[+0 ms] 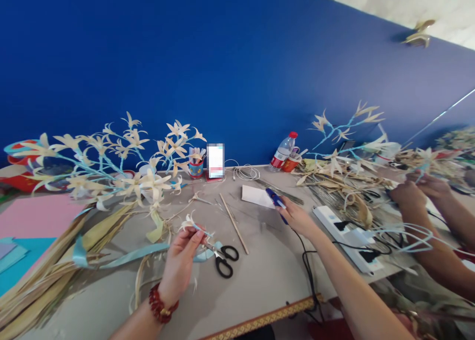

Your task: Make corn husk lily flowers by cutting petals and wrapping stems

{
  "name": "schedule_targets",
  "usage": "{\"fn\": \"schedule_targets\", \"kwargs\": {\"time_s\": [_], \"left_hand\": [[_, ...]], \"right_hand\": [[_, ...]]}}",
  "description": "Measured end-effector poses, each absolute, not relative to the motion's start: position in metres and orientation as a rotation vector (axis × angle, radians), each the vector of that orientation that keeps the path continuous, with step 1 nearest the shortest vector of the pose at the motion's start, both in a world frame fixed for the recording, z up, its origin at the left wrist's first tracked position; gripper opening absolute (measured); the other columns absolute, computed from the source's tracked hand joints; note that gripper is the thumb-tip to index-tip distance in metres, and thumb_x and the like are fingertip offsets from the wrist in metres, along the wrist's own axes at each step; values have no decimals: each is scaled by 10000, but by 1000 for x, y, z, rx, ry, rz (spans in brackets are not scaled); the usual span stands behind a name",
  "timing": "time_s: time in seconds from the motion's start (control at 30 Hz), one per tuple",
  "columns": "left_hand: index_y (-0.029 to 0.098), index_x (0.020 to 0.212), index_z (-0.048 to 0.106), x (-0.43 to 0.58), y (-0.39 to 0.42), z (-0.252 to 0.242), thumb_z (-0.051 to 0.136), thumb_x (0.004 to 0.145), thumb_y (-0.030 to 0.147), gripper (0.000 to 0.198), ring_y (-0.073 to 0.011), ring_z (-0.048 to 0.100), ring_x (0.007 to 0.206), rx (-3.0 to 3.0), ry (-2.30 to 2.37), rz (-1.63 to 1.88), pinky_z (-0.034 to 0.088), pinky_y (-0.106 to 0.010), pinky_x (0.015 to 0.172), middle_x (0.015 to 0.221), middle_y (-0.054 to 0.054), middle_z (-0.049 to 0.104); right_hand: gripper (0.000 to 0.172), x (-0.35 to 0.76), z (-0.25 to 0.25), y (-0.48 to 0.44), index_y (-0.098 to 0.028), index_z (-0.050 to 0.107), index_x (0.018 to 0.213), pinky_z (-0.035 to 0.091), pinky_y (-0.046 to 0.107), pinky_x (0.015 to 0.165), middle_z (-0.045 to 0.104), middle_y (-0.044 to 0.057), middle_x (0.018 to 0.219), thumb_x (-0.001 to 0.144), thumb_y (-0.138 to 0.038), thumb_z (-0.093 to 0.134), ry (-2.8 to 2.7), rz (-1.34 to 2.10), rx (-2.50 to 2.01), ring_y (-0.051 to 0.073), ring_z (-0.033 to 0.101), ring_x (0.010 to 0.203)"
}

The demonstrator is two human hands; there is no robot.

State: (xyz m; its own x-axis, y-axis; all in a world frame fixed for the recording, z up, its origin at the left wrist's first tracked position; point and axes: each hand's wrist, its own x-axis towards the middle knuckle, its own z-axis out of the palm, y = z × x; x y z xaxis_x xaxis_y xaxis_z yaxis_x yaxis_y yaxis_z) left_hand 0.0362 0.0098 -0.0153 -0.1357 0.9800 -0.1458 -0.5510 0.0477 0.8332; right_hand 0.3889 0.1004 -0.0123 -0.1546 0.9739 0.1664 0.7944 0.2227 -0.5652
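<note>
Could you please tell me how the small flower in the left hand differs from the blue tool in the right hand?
The small flower has pale, splayed petals; the blue tool has a dark, solid body. The small flower is pinched in the left hand, while the blue tool is gripped in the right hand. Both are held in a single hand.

Grey tbl [267, 275] w/ scissors [219, 255], stick [233, 223], pwr strip [347, 237]

- Looked matt and papery on the held flower [188, 223].
- Showed smooth blue plastic on the corded tool [274, 198].
- Seemed rough, fibrous along the dried husks [40, 293].
- Gleamed as clear plastic on the bottle [285, 148].
</note>
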Motion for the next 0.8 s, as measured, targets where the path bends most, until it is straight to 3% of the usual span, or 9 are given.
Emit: {"fn": "schedule_targets", "kwargs": {"time_s": [0.13, 0.23, 0.33, 0.4, 0.6, 0.8], "left_hand": [[179, 796, 669, 36, 11, -18, 762, 708, 281, 164, -92, 576, 704, 629, 906, 1484, 479, -206, 700, 830, 6, 657], [182, 785, 660, 37, 10, -16, 747, 728, 271, 137, -88, 567, 692, 634, 883, 1485, 471, -208, 699, 823, 9, 645], [184, 766, 642, 38, 8, -12, 736, 740, 252, 118, -89, 568, 692, 630, 862, 1486, 463, -212, 696, 826, 11, 641], [182, 755, 629, 38, 7, -11, 732, 742, 238, 118, -91, 571, 702, 613, 842, 1481, 460, -216, 700, 835, 10, 640], [170, 732, 608, 36, 7, -8, 717, 753, 215, 120, -84, 565, 679, 555, 792, 1465, 446, -211, 692, 812, 12, 623], [159, 705, 608, 36, 9, -7, 702, 760, 203, 118, -82, 542, 647, 524, 752, 1462, 425, -206, 664, 752, 8, 603]], "right_hand": [[447, 388, -12, 102, -149, 592, 1056, 513, 367, 684, 671, 139, 967, 883, -426, 287, -1791, 625, -1507, 251, 653, 780], [475, 368, -4, 86, -162, 565, 1063, 500, 316, 539, 650, 128, 997, 884, -425, 213, -1649, 805, -1335, 195, 636, 622], [243, 335, 4, 55, -183, 588, 956, 427, 256, 445, 651, 88, 960, 794, -336, 494, -1335, 1270, -1053, 120, 542, 479], [143, 313, 6, 31, -174, 605, 871, 404, 233, 437, 654, 58, 860, 794, -287, 560, -1308, 1390, -1037, 91, 507, 442], [256, 271, 3, -19, -152, 658, 889, 472, 258, 484, 663, 87, 852, 853, -390, 569, -1544, 1396, -1108, 107, 526, 490], [208, 255, 9, -30, -176, 652, 926, 512, 269, 517, 678, 74, 804, 866, -330, 526, -1777, 1172, -1100, 149, 590, 544]]}}
